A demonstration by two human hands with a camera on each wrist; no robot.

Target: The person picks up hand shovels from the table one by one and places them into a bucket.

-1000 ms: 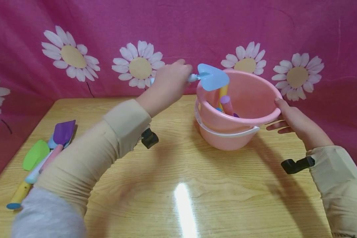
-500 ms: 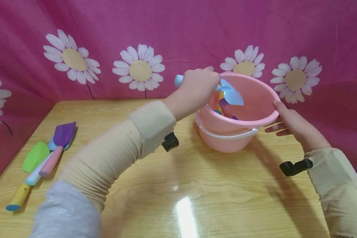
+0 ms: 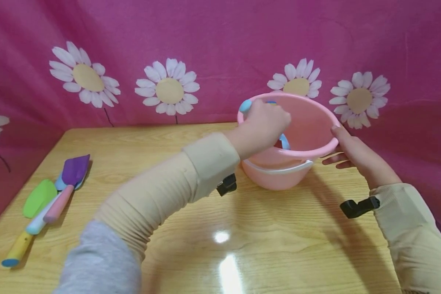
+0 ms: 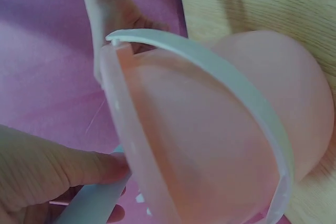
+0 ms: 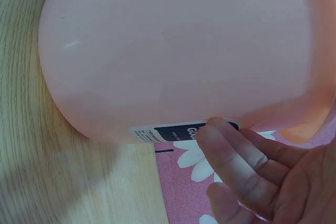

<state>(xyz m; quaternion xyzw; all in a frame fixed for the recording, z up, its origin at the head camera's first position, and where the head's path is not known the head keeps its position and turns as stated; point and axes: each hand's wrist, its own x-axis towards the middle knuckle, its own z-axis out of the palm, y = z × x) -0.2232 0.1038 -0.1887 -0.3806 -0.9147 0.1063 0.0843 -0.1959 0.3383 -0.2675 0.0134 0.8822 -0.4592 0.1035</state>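
Observation:
My left hand (image 3: 266, 124) grips the handle of a light blue hand trowel (image 3: 245, 106) inside the mouth of the pink bucket (image 3: 279, 179). The trowel's blade points down into the bucket, partly hidden by the near rim. In the left wrist view, the thumb lies along the pale blue handle (image 4: 92, 203) beside the rim. My right hand (image 3: 356, 151) holds the bucket's right side, thumb on the rim and fingers along the outer wall. The right wrist view shows its fingertips (image 5: 212, 135) at the label. Tools inside the bucket are mostly hidden by my left hand.
At the left of the wooden table (image 3: 191, 253) lie several garden tools: a purple shovel (image 3: 75, 170) with a pink handle, a green-bladed one (image 3: 40, 199), and overlapping blue and yellow handles. The bucket's white bail (image 3: 279, 169) hangs down in front. A magenta flowered cloth (image 3: 220, 49) stands behind.
My left hand has carried the blue trowel rightward and down, from left of the bucket into its mouth, tipping the blade downward. My right hand has stayed on the rim.

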